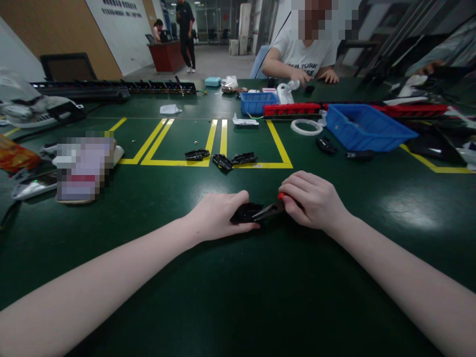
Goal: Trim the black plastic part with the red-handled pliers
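Observation:
My left hand [221, 215] is closed around a small black plastic part [245, 213], held low over the green table. Wrapped round the red handles of a pair of pliers, my right hand [314, 201] is closed too. The pliers' narrow metal jaws [266, 212] point left and meet the black part; whether they grip it cannot be seen. Just beyond my hands lie similar black parts, one at the left [197, 154], one in the middle [222, 161] and one at the right [244, 158], on or beside the yellow tape lines.
A blue bin [368, 126] stands at the right, with a tape roll [307, 127] and black pieces near it. A smaller blue bin [258, 103] sits farther back beside a long red strip [290, 109]. A phone [84, 168] lies left. Across the table sits a person [305, 54].

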`<act>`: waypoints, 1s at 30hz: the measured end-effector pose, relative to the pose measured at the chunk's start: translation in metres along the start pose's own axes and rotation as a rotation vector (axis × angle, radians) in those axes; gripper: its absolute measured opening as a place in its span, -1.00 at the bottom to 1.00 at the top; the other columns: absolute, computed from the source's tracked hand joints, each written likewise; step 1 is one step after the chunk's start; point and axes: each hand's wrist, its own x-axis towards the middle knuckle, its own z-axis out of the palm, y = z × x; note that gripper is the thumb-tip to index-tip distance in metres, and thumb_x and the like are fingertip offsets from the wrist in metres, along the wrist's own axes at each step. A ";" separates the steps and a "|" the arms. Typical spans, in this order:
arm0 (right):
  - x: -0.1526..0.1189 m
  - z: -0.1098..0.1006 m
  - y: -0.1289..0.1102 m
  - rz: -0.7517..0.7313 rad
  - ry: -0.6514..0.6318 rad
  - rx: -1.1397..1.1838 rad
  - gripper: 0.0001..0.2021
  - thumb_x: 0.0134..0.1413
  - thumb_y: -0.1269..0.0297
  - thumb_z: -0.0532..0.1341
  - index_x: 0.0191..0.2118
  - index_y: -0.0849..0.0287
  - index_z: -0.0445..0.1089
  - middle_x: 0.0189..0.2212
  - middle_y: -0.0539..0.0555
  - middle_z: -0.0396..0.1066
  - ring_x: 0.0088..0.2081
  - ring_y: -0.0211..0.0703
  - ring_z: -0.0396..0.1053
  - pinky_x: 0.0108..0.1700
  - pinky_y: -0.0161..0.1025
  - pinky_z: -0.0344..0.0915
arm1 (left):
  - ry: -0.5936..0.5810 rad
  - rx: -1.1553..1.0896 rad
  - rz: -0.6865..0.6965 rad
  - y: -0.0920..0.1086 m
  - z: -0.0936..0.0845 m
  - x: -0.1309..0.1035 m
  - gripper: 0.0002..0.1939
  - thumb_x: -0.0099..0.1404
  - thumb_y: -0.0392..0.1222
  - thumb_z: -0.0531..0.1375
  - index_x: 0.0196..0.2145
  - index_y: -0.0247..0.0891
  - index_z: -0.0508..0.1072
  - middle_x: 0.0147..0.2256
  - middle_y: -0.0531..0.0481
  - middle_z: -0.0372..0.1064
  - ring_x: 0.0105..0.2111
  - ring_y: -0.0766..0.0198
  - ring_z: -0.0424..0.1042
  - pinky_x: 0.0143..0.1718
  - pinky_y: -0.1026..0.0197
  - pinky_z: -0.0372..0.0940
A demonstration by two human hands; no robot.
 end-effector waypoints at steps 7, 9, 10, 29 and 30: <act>0.001 0.000 0.000 -0.002 -0.022 -0.004 -0.78 0.23 0.34 0.06 -0.35 0.18 0.43 -0.39 0.16 0.47 -0.32 -0.04 0.37 -0.31 -0.12 0.31 | 0.004 0.022 0.011 0.000 0.000 0.000 -0.63 0.35 0.16 0.21 -0.20 -0.19 0.28 -0.37 0.04 0.43 -0.43 0.21 0.45 -0.51 0.28 0.08; 0.001 0.000 0.000 0.003 -0.017 -0.008 -0.79 0.22 0.34 0.07 -0.34 0.17 0.43 -0.38 0.16 0.47 -0.31 -0.03 0.37 -0.29 -0.11 0.31 | 0.005 0.040 0.005 0.000 0.001 0.000 -0.62 0.35 0.17 0.20 -0.20 -0.19 0.28 -0.38 0.04 0.42 -0.42 0.20 0.45 -0.50 0.28 0.07; 0.001 0.000 0.000 0.002 -0.012 -0.007 -0.80 0.22 0.34 0.07 -0.34 0.17 0.43 -0.37 0.16 0.47 -0.30 -0.03 0.37 -0.29 -0.11 0.31 | 0.003 0.042 0.003 0.000 0.001 0.000 -0.62 0.35 0.18 0.20 -0.19 -0.19 0.27 -0.38 0.03 0.42 -0.42 0.20 0.45 -0.50 0.28 0.07; 0.002 0.000 -0.001 -0.038 0.013 -0.045 -0.82 0.24 0.34 0.08 -0.32 0.20 0.42 -0.36 0.18 0.47 -0.29 -0.01 0.36 -0.28 -0.11 0.32 | -0.009 0.003 0.026 0.001 -0.002 0.000 -0.64 0.34 0.15 0.22 -0.20 -0.19 0.28 -0.37 0.03 0.42 -0.42 0.21 0.44 -0.50 0.28 0.07; 0.002 0.000 -0.001 -0.042 0.013 -0.045 -0.81 0.24 0.35 0.08 -0.33 0.20 0.42 -0.37 0.18 0.47 -0.29 -0.02 0.36 -0.28 -0.11 0.31 | -0.011 0.004 0.023 0.001 -0.002 0.000 -0.64 0.34 0.15 0.22 -0.20 -0.19 0.28 -0.37 0.03 0.42 -0.42 0.21 0.44 -0.50 0.28 0.07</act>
